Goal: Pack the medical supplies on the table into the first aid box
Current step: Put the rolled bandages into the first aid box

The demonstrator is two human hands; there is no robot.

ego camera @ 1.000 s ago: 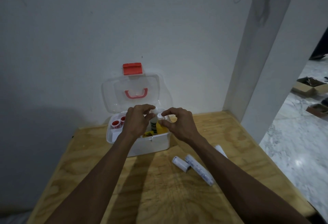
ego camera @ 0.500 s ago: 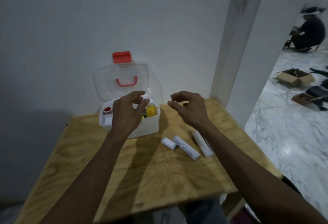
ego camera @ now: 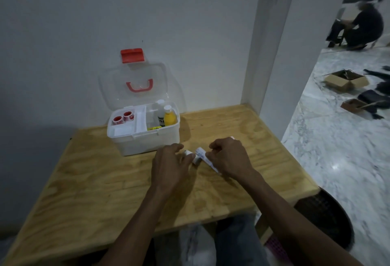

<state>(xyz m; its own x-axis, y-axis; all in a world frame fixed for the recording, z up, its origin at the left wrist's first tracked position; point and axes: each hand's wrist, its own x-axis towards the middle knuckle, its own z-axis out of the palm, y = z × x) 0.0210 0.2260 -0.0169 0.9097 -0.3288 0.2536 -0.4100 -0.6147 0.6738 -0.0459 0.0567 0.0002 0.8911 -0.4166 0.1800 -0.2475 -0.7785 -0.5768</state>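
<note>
On table, rolls lie under fingers.

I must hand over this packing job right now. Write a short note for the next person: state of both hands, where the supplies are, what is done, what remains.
Left hand: on the short white roll on the table; grip unclear.
Right hand: fingers curled at the long white roll; grip also unclear.
First aid box: open, lid against the wall.
Done: yellow bottle, white-capped bottle and two red-and-white tape rolls inside.
Left: pack the white rolls, close the lid.
</note>
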